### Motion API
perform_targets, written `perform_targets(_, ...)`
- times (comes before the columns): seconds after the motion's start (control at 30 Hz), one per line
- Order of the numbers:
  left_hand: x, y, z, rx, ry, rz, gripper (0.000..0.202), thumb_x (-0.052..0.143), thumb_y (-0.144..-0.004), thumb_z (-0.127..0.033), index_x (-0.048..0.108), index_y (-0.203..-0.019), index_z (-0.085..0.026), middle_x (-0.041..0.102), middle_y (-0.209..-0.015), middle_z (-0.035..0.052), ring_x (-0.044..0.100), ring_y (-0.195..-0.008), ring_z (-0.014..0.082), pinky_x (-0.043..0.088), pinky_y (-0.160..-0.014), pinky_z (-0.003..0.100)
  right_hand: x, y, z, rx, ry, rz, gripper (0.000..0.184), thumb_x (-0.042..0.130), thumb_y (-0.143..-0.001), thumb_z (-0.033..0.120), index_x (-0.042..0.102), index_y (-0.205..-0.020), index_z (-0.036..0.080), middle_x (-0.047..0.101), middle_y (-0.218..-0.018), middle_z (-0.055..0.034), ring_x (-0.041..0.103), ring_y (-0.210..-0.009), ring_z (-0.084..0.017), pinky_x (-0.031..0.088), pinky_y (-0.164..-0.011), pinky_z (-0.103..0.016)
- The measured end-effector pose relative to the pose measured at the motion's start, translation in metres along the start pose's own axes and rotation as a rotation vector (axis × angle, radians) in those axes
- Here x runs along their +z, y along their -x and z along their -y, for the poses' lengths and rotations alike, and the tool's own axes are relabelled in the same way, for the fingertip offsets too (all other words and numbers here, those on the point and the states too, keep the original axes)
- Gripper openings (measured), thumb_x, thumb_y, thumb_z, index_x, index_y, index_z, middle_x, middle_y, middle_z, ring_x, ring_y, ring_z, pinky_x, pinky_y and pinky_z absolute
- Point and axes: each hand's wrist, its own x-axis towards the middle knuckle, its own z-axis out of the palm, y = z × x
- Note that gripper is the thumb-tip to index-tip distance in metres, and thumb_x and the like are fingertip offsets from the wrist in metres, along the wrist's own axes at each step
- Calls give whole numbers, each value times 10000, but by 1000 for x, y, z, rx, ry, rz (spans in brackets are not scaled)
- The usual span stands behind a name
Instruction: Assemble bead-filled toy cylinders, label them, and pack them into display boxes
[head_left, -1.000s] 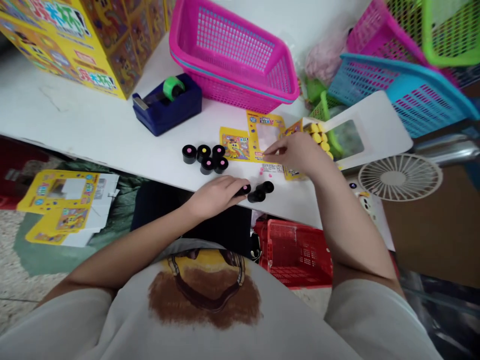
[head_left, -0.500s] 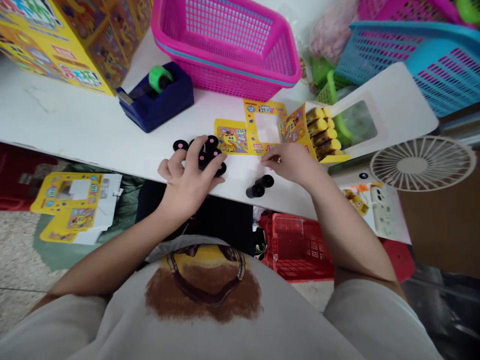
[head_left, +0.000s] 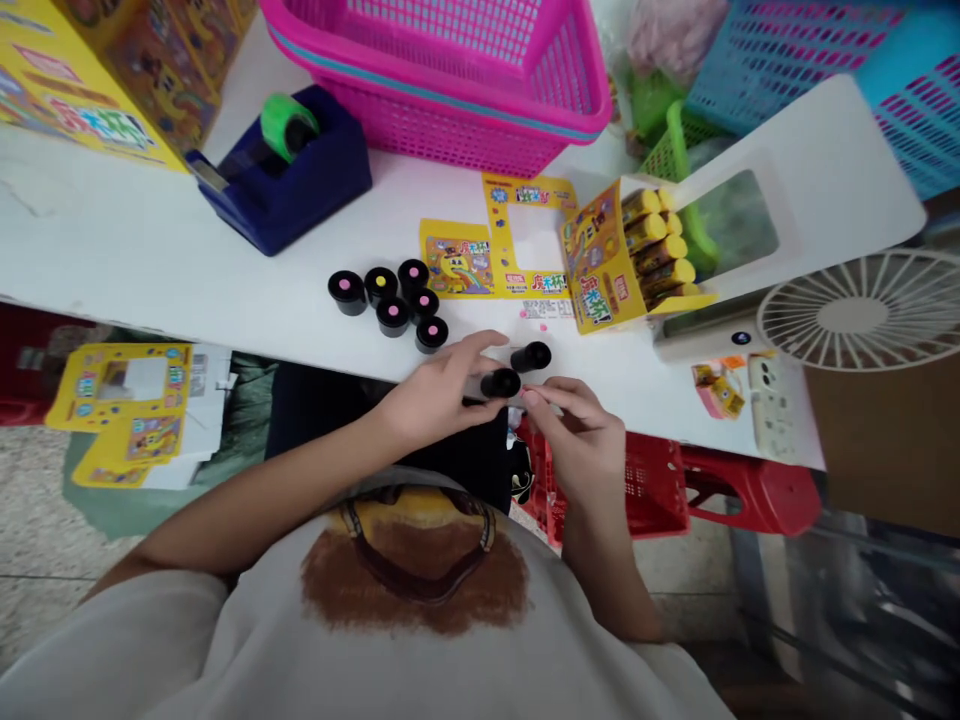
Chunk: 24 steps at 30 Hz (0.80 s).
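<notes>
Left hand (head_left: 442, 392) at the near edge of the white tabletop (head_left: 270, 300), thumb and fingers closed around a short black plastic cylinder (head_left: 501, 383), its round end facing right. Right hand (head_left: 589, 440) just right of it, thumb and forefinger pinched together, tips close beside that end; a speck of pink shows at the tips, too small to make out. A second black plastic cylinder (head_left: 531, 356) sits just beyond the first. Left along the table, six round black caps cluster, five with pink dots, one yellow-dotted cap (head_left: 381, 285). Beyond the hands, two loose pink dots (head_left: 544, 327) lie near a flat yellow printed card (head_left: 459, 262); to its right, an open yellow printed carton (head_left: 600, 265) holds yellow-capped tubes (head_left: 660, 240). Far left, a dark blue tape dispenser (head_left: 289, 180); far centre, a pink plastic basket (head_left: 450, 120).
</notes>
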Motion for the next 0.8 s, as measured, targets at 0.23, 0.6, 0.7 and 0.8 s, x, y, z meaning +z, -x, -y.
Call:
perform_targets(0.23, -16, 8, 4, -101, 116, 94, 711, 818, -837, -133, 431, -1426, -228, 832, -1088, 17, 801, -1030, 146, 634, -772, 169, 10, -3, 2, 45, -11, 52, 77, 851, -818, 293, 866, -894, 292, 699, -888, -14, 677, -802, -133, 570, -688, -280)
perform_targets(0.6, -18, 9, 6, -156, 146, 141, 626, 782, -883, -163, 462, -1415, -243, 833, -1106, 17, 796, -1070, 152, 645, -837, 203, 28, -7, 2, 470, -329, 155, 343, 856, -772, 419, 757, -1050, 244, 488, -599, 100, 397, -392, -42, 278, -318, -181)
perform_targets(0.7, -18, 9, 7, -153, 159, 132, 639, 786, -877, -148, 460, -1417, -254, 830, -1095, -2, 801, -1054, 147, 637, -820, 191, 31, -9, 2, 518, -350, 162, 330, 863, -741, 428, 760, -980, 225, 497, -599, 87, 430, -409, -45, 284, -323, -179)
perform_targets(0.8, -18, 10, 8, -131, 178, 120, 644, 787, -872, -131, 466, -1416, -255, 828, -1084, -8, 805, -1038, 145, 629, -811, 185, 31, -10, -1, 523, -373, 147, 358, 879, -713, 442, 776, -982, 229, 572, -662, 61, 496, -439, -53, 375, -362, -192)
